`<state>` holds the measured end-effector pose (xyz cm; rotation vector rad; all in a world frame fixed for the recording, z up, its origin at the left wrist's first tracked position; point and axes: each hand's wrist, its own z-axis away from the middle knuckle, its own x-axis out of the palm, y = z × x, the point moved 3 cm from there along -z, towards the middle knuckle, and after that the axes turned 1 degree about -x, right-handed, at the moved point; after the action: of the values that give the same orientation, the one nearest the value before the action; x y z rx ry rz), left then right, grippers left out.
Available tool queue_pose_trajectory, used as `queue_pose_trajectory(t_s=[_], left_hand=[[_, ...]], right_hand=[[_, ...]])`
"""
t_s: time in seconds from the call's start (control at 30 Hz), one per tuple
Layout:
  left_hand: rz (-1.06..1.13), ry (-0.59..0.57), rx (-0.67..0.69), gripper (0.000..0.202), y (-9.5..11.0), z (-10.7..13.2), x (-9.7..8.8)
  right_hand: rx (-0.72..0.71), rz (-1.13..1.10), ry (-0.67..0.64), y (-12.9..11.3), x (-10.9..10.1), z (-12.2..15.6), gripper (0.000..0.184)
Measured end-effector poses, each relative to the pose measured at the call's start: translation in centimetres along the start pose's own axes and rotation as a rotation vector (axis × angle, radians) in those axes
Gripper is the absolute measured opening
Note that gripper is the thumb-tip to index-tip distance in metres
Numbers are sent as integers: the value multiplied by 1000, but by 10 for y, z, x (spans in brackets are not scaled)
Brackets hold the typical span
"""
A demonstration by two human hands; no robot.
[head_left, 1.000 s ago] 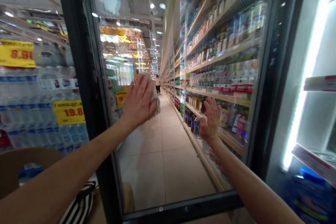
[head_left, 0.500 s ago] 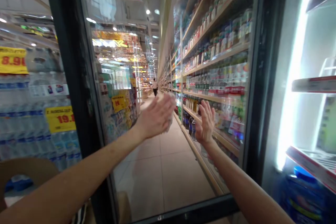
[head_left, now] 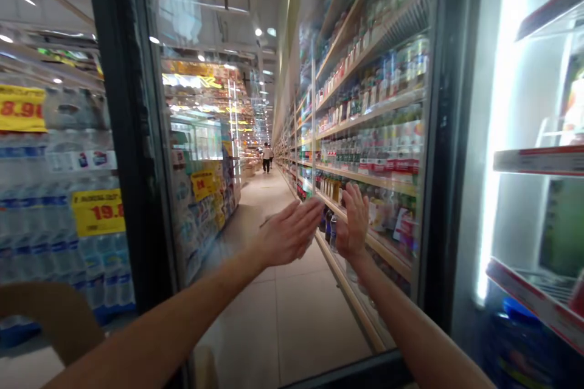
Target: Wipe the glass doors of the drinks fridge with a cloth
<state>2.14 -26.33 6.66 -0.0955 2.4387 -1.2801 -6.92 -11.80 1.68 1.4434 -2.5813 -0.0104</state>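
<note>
A glass fridge door (head_left: 237,103) in a black frame (head_left: 123,182) stands swung out in front of me. My left hand (head_left: 292,234) lies flat against the glass at mid height, fingers stretched to the right. A pale cloth under its palm barely shows. My right hand (head_left: 353,225) is pressed flat on the glass just to the right of it, fingers up and apart, holding nothing. Through and in the glass I see shelves of bottles (head_left: 378,158) and a long aisle.
The lit fridge interior (head_left: 538,161) with red-edged shelves is at the right. Stacked water bottles with yellow price tags (head_left: 98,211) stand at the left. A brown curved object (head_left: 55,316) sits at lower left. People (head_left: 266,158) walk far down the aisle.
My left hand has slid down and to the right across the glass, ending beside my right hand. The right hand has stayed on the glass. The cloth, plain a second ago, is now nearly hidden.
</note>
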Motion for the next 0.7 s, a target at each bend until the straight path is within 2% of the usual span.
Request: queue_pose_trajectory(t_s=[0.07,0.1,0.2,0.23,0.27,0.3,0.4,0.43,0.47,0.5,0.53,0.63,0.67,0.7], left_hand=[[20,-22,53,55,-2,-1,1],[11,-2,6,56,-11,-6,-2],[-58,96,-311,58,-40,-22,-13],[-73,109,-372,58,-41,-24,-14],[-76,103,-365,57,-35,-25,-12],[-63,81,-285,55,-23,-23,-8],[27,-38,152,48,24,-8,9],[54,-67,249,46,31,-4,12],[68,-83,288,45,31,-3,13],[66,-80,267,45,24,-5,12],[48,-59,187,46,12,-11,8],[-41,46,-209,52,-31,-31,-6],[-60,71,-306,54,-37,-34,-8],[-66,84,-344,55,-36,-35,-8]], right_hand=[[-4,0,6,0,0,0,54],[0,2,9,0,0,0,54],[14,3,21,0,-1,0,54],[16,1,21,0,-1,0,54],[18,-1,18,1,-1,0,54],[18,-1,14,1,-1,0,54],[14,-2,9,2,-1,1,55],[13,-5,6,2,-1,1,55],[13,-10,7,3,-1,1,55],[11,-14,8,3,-1,1,56],[12,-17,10,3,-1,1,56],[23,-19,26,2,0,1,56],[25,-19,29,1,0,1,56],[27,-18,28,1,1,1,56]])
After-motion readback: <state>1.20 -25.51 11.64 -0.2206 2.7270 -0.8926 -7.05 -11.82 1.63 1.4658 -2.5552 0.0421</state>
